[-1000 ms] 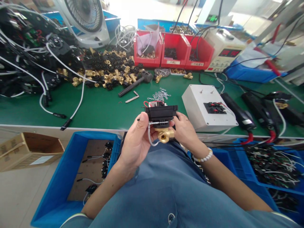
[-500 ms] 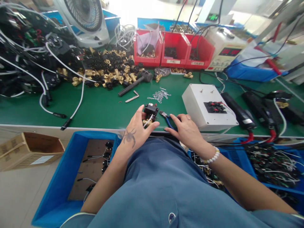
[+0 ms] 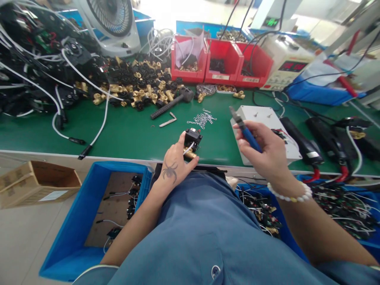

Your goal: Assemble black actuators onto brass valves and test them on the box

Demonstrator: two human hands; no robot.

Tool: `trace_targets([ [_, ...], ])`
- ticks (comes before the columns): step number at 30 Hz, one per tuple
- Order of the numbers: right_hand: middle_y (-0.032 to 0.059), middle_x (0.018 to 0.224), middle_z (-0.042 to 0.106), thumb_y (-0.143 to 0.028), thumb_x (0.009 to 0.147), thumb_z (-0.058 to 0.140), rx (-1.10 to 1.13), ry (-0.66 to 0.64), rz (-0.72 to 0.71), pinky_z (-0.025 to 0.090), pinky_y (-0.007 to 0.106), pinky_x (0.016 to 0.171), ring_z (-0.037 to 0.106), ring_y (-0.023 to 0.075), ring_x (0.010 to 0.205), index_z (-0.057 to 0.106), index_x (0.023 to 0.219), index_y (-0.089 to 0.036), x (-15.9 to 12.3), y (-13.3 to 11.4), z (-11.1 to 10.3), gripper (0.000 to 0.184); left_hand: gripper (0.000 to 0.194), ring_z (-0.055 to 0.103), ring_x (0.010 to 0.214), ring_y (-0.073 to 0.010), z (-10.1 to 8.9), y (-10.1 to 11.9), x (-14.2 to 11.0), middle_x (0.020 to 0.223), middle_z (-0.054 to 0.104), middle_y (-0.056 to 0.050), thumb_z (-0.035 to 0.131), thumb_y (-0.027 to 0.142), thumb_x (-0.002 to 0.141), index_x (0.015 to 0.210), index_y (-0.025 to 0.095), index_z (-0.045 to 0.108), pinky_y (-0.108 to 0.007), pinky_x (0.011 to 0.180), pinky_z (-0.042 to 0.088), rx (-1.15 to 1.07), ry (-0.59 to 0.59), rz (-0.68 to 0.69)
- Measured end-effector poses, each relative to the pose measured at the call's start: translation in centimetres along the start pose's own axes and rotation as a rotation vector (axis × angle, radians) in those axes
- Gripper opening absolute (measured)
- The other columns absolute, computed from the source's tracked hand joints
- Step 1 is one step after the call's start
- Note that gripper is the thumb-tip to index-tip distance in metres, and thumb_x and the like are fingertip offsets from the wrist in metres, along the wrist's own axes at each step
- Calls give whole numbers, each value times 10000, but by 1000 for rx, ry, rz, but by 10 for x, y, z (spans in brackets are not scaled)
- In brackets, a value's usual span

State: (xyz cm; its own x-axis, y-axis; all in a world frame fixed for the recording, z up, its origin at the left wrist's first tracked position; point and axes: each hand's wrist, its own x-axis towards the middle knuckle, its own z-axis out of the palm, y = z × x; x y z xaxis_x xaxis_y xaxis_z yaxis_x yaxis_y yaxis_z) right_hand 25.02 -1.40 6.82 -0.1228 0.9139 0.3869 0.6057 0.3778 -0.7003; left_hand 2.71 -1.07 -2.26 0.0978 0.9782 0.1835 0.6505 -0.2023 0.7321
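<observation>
Left hand [image 3: 175,164] has the black-and-brass valve assembly [image 3: 192,138] at the near edge of the worktop [image 3: 133,136], forefinger on one side, thumb at the brass end, gap between them only as wide as the part. Reads as a steadying grip; remaining fingers are mostly hidden, so can't tell how hard they press. Black housing sits up top, brass lower and nearer the body, white cable [image 3: 189,148] coming off toward the palm. Right hand [image 3: 268,152] is raised in front of the grey switch box [image 3: 258,113], fingers closed round the blue-handled cutters [image 3: 251,138]. Nose points up and away from the body, probably to keep the tip free; can't tell whether the cutting edges are parted. Loose wire clips [image 3: 202,119] lie just beyond the assembly, likely for easy reach, with an L-shaped tool [image 3: 168,120] and a black hammer [image 3: 185,95] alongside. Worktop is green, smooth. Brass fittings [image 3: 145,95] are heaped at the back left, next to red bins [image 3: 220,76]; bench power supply [image 3: 289,69] right of those. White fan [image 3: 114,19] behind the heap. Below the edge: blue crate [image 3: 68,233] and cardboard box [image 3: 57,178], pale floor [image 3: 23,241]. Room is bright, background washed out.
</observation>
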Motion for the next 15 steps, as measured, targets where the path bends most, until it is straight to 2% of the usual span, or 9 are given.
trace_targets([
  [2, 70, 970, 618, -350, 916, 497, -162, 210, -142, 539, 385, 832, 610, 192, 865, 602, 1185, -226, -5, 8, 6, 314, 898, 615, 1000, -300, -2, 0, 3, 1111, 691, -145, 639, 424, 797, 1572, 109, 313, -440, 948, 482, -6, -21, 9],
  [3, 85, 1006, 614, -347, 936, 456, -228, 244, -199, 534, 400, 854, 609, 205, 901, 587, 1210, -224, -7, 14, 10, 327, 892, 616, 991, -294, -4, -1, 4, 1097, 692, -137, 640, 416, 789, 1568, 115, 326, -427, 935, 487, -14, -31, 10],
  [5, 100, 1037, 615, -311, 934, 430, -339, 139, -276, 525, 394, 854, 606, 213, 917, 590, 1220, -212, -9, 27, 18, 342, 887, 620, 982, -284, -9, -2, 6, 1084, 690, -124, 645, 410, 779, 1563, 122, 345, -405, 917, 495, -37, -58, 9],
  [8, 70, 904, 622, -222, 847, 501, -386, -154, -341, 495, 316, 703, 580, 176, 761, 658, 1112, -202, -6, 42, 23, 308, 895, 629, 982, -269, -14, -3, 7, 1072, 685, -101, 653, 399, 776, 1571, 137, 337, -383, 925, 497, -68, -99, 7],
  [10, 49, 834, 602, -182, 815, 537, -379, -213, -367, 473, 290, 666, 559, 159, 721, 666, 1073, -198, -2, 45, 22, 289, 898, 631, 977, -261, -15, -3, 7, 1053, 686, -87, 653, 383, 779, 1579, 140, 323, -380, 926, 498, -68, -107, 10],
  [12, 45, 892, 601, -167, 831, 548, -341, -110, -405, 485, 287, 714, 566, 152, 765, 628, 1128, -203, 2, 43, 17, 309, 894, 629, 975, -258, -15, -4, 7, 1056, 689, -84, 652, 368, 780, 1578, 133, 323, -380, 917, 500, -53, -105, 18],
  [15, 66, 1054, 584, -197, 901, 519, -285, 122, -449, 496, 311, 792, 569, 153, 847, 516, 1244, -217, 3, 37, 16, 344, 887, 630, 978, -254, -14, -5, 7, 1094, 694, -92, 648, 367, 786, 1575, 119, 327, -369, 900, 502, -29, -111, 28],
])
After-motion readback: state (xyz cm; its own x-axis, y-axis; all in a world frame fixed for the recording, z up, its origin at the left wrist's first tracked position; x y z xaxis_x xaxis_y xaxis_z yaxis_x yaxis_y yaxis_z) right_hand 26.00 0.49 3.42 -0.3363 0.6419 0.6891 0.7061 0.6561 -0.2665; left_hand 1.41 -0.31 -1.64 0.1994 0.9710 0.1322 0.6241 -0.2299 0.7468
